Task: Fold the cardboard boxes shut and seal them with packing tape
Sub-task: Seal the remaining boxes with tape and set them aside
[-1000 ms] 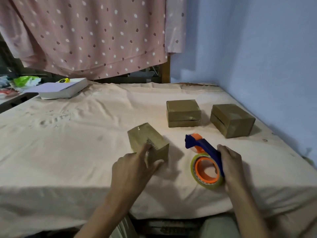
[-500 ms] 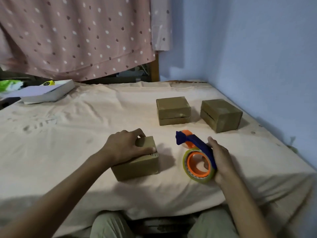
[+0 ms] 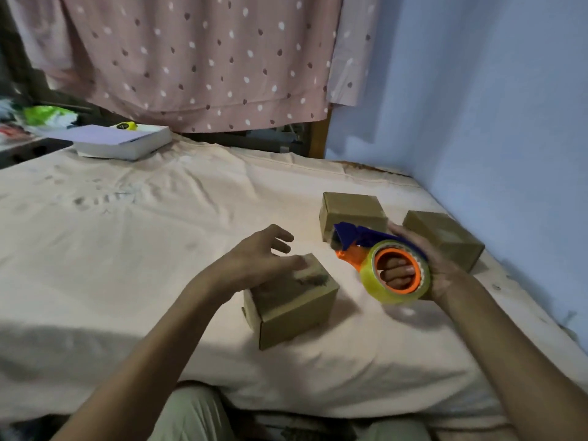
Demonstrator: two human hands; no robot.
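Pale peach cloth (image 3: 133, 249) covers the wide surface that fills most of the view, with a blue wall (image 3: 493, 106) on the right and one dotted pink curtain (image 3: 197, 58) hanging behind. Far beyond the left hand lies one flat white box (image 3: 127, 144) with a small yellow object (image 3: 125, 126) on top of it.

Three cardboard boxes are on the cloth, all folded shut. The nearest box (image 3: 296, 303) sits directly beneath the left hand's fingertips; whether tape runs over it is too blurred to tell. A second box (image 3: 350, 208) stands just beyond the right hand's fingers, partly hidden behind the dispenser. A third box (image 3: 445, 237) sits just past the back of the right hand, nearest the wall.

One tape dispenser (image 3: 381, 256), blue and orange with a yellowish clear roll, is lifted off the cloth to the right of the nearest box.

The left hand (image 3: 257, 259) reaches forward, palm down, fingers spread and relaxed, hovering over the near box's top; whether it touches is unclear through motion blur, and it clasps nothing. The right hand (image 3: 426, 265) grasps the dispenser, palm turned inward, with fingertips showing through the orange core of the roll.
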